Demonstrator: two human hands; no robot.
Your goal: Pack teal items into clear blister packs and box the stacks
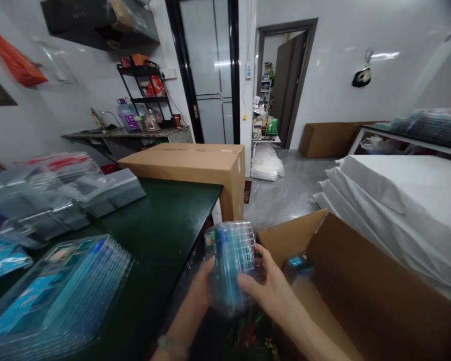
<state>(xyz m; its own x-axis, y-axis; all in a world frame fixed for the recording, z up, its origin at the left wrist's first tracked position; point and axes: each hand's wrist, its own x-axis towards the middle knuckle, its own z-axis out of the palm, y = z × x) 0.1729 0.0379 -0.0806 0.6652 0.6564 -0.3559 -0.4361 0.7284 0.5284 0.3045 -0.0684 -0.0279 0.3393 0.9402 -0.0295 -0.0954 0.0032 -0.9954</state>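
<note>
Between my two hands is a stack of clear plastic packs (231,265) with blue and teal contents, held over the gap between the table and the open carton. My left hand (203,281) grips its left side, the thumb on the near face and the other fingers hidden behind. On the right side, my right hand (261,278) is closed round the stack with its thumb across the front. The open cardboard box (364,271) stands just right of my hands, with a similar pack (299,265) inside by its far wall.
A long stack of clear trays (60,296) with blue items lies on the dark green table (165,215), near grey plastic packs (52,200). A closed carton (195,160) stands beyond the table. White sheets (409,200) are piled at right.
</note>
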